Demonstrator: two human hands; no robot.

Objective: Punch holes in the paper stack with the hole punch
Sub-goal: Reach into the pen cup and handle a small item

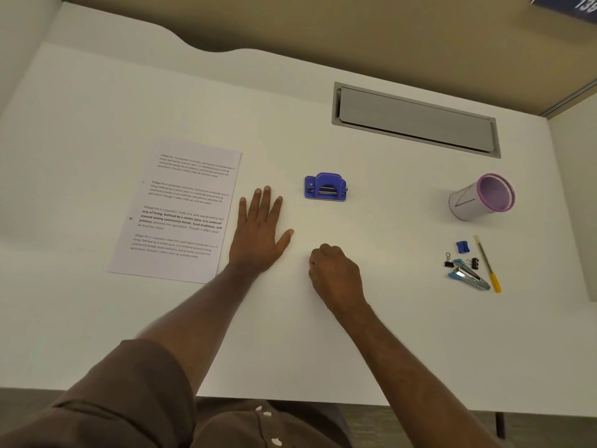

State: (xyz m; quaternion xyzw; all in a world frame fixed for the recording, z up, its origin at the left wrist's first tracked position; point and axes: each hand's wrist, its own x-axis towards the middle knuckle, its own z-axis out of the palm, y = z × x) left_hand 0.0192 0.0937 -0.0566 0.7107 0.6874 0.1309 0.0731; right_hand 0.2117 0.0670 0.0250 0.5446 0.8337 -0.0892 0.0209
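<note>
White desk [387, 318]. Right hand [336, 273] nearest, curled in a loose fist, empty as far as visible. Left hand [258, 234] flat, fingers spread, just right of the paper stack [174, 211]. Blue hole punch [325, 187] beyond, untouched. Purple-rimmed pen cup [481, 197] far right, tipped toward camera; contents not discernible.

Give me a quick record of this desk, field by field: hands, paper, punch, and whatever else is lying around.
left hand: flat on desk, fingers spread, empty, beside the paper's right edge
right hand: loosely fisted on desk, nothing seen in it
paper: printed, left of hands, not in the punch
punch: blue, beyond the hands, untouched
cup: purple-rimmed, far right
stapler: right, near clips and a pen
progress: punching not begun
</note>
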